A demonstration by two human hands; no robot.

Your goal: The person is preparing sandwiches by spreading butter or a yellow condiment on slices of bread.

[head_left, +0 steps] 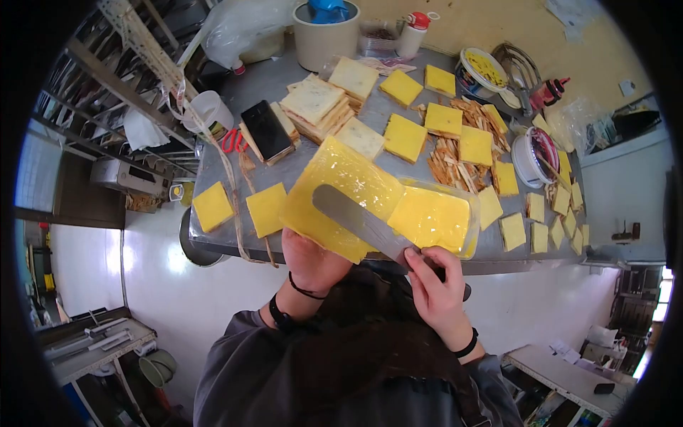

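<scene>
My left hand [313,262] holds a square slab with a shiny yellow top [334,178] from below, tilted above the table's near edge. In my right hand [437,285] is a metal spatula [363,224], its fingers closed near the base of the blade. The blade lies flat over the slab's yellow surface. Right beside the slab stands a clear rectangular container [434,213] of yellow coating, partly behind the blade. The underside of the slab is hidden.
Yellow squares [405,138] and a stack of pale slabs [313,103] lie on the metal table [270,249]. Brown trimmings [452,167] are heaped right of centre. A black phone [266,132], red scissors [233,141], a white bucket [210,112] and tubs [533,158] stand around.
</scene>
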